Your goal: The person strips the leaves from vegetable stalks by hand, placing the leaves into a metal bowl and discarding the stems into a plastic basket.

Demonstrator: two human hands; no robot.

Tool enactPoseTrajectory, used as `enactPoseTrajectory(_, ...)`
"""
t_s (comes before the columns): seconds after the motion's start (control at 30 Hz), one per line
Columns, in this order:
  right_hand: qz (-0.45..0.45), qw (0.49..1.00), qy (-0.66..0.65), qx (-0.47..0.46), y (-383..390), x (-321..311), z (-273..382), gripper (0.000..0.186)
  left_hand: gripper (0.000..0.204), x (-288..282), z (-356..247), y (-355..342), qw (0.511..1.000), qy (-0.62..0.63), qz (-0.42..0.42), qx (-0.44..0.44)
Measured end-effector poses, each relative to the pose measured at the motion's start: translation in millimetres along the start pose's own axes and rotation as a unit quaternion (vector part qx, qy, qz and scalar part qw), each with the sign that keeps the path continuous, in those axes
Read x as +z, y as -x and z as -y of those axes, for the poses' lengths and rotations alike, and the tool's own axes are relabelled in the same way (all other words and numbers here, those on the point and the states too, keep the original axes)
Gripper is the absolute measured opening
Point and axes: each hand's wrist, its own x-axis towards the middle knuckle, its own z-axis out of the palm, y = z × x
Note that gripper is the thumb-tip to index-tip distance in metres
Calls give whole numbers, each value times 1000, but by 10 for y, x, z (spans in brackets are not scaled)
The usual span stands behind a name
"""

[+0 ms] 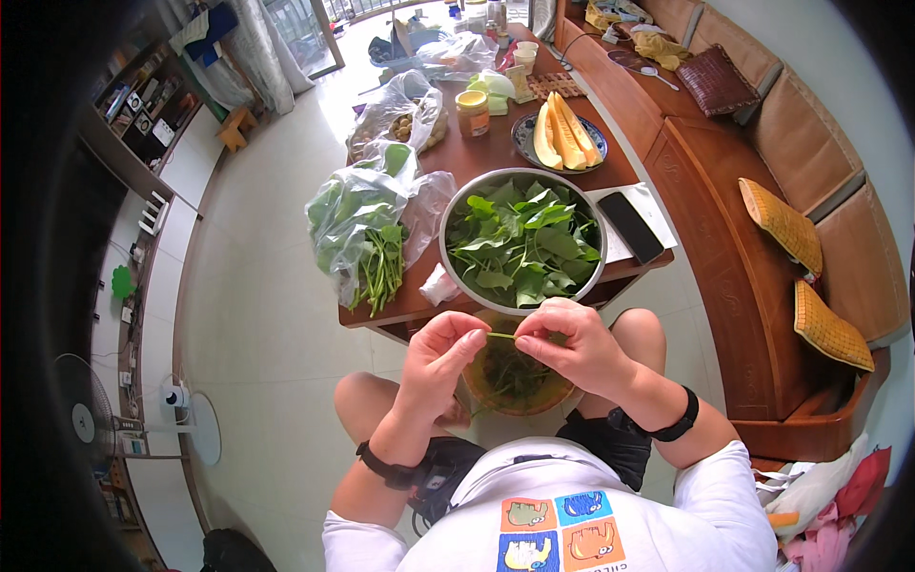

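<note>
Between my two hands a short green stem point(501, 335) is held level, pinched at both ends. My left hand point(443, 355) grips its left end with thumb and forefinger. The right end is in the pinch of my right hand point(577, 348). Below my hands, between my knees, a yellowish bin point(562, 393) holds dark stem scraps, partly hidden by the hands. Just beyond them, at the table's near edge, stands a metal basin point(602, 250) heaped with green leaves point(524, 238). Left of it, a clear plastic bag point(329, 229) lies around more leafy greens, whose cut stems point(381, 272) stick out toward me.
On the wooden table point(477, 157) are a phone point(629, 227) on white paper, a plate point(520, 143) with melon slices point(562, 133), a jar point(472, 114) and another bag point(419, 100). A wooden sofa point(724, 267) runs along the right. A fan point(84, 419) stands at the left.
</note>
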Motion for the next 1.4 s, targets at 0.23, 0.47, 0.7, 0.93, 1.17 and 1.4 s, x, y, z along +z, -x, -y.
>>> enactPoseTrajectory(0.23, -62, 971, 169, -161, -23, -33, 1, 8, 10, 12, -72, 4, 997, -43, 11, -62)
enactPoseTrajectory(0.47, -96, 950, 224, -196, -16, -1, 5, 11, 12, -5, 6, -22, 995, -48, 30, -79)
enactPoseTrajectory(0.7, -91, 959, 200, -177, -17, 77, -21, 11, 11, 55, 32, -32, 994, 45, 21, -95)
enactPoseTrajectory(0.93, -60, 986, 110, -110, -25, 131, -56, 10, 10, 159, 81, -41, 995, 60, 12, -75)
enactPoseTrajectory(1.17, -38, 999, -22, -10, 7, 148, -20, 5, 9, 211, 150, -45, 999, -31, 14, -25)
enactPoseTrajectory(1.4, -69, 986, -130, 72, 47, 196, -10, 14, 10, 246, 213, -49, 993, -118, -16, 28)
